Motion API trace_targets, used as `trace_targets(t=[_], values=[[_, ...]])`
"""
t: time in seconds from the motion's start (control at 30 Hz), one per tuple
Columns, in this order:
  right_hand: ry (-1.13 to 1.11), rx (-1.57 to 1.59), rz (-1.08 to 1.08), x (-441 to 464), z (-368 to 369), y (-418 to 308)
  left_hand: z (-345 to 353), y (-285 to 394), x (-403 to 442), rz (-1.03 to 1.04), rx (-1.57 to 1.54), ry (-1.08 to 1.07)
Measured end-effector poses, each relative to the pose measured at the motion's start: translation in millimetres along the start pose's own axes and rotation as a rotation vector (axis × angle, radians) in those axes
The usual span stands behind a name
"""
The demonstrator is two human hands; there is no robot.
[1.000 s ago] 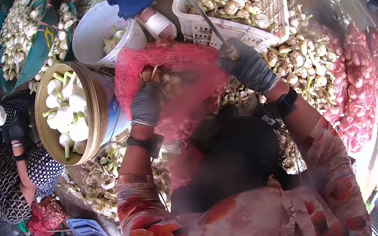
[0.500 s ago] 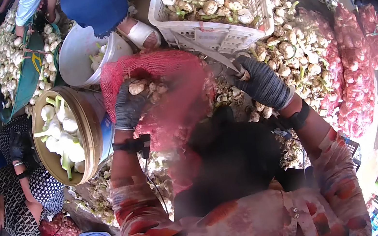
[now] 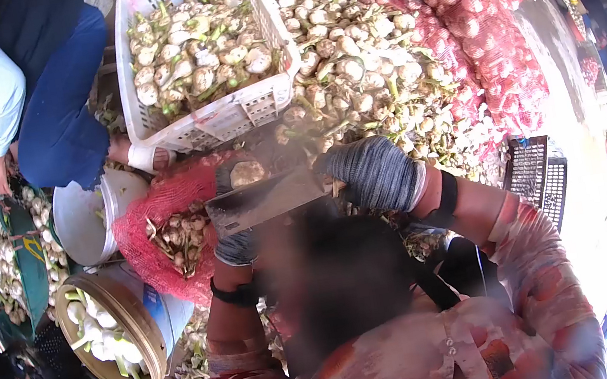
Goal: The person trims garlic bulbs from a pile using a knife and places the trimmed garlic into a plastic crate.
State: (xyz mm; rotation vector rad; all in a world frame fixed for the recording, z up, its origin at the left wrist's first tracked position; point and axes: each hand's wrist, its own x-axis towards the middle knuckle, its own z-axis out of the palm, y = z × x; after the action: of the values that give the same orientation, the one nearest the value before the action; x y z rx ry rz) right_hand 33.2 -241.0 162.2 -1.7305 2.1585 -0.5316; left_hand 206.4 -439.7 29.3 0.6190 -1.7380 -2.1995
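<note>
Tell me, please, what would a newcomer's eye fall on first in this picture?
The eye would probably fall first on the broad knife blade at the centre, held in the gloved right grip and partly hiding the left grip, which holds a garlic bulb. Next might come the white crate heaped with more bulbs near the top, then the filled red net bags at upper right.

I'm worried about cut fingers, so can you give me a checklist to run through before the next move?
1. Knife held in right hand: ok.
2. Bulb in left hand: ok, though the knife hides part of the grip.
3. Left fingers clear of the edge: cannot tell.
4. Gloves on both hands: ok.
5. Red bag open: ok, garlic shows inside.
</note>
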Motion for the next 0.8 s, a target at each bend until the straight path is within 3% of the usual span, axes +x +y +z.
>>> trace_targets(t=[0.23,0.3,0.37,0.43,0.47,0.57,0.6,0.63,0.7,0.77,0.8], values=[[0.032,-0.056,0.21,-63.1,5.7,52.4,71.2,4.3,35.5,0.091,0.297,-0.194],[0.048,0.018,0.328,-88.7,21.4,77.5,101.0,15.0,41.4,0.144,0.346,-0.318],[0.034,0.014,0.393,-107.6,36.3,92.0,135.2,20.6,44.9,0.1,0.134,-0.569],[0.054,-0.045,0.439,-127.4,59.5,104.9,145.0,-0.9,50.6,-0.143,-0.076,-0.745],[0.07,-0.014,0.438,-135.5,63.8,109.3,151.1,-7.5,43.8,-0.325,-0.388,-0.611],[0.114,0.003,0.471,-160.7,66.5,118.3,180.1,20.1,46.8,-0.818,-0.754,-0.309],[-0.009,-0.01,0.847,-170.8,73.5,131.9,182.6,32.2,41.4,-0.543,-0.218,-0.375],[0.054,0.065,0.938,-197.0,78.2,152.8,183.3,38.0,39.8,-0.238,0.311,-0.424],[0.228,0.195,0.762,-228.3,100.6,171.8,183.9,33.7,48.8,-0.099,0.253,-0.378],[0.265,0.166,0.628,-228.0,104.0,174.0,182.7,10.5,59.2,0.007,0.417,-0.474],[0.473,0.735,0.738,-196.9,62.8,133.7,181.1,-16.4,68.5,0.168,0.501,-0.479]])
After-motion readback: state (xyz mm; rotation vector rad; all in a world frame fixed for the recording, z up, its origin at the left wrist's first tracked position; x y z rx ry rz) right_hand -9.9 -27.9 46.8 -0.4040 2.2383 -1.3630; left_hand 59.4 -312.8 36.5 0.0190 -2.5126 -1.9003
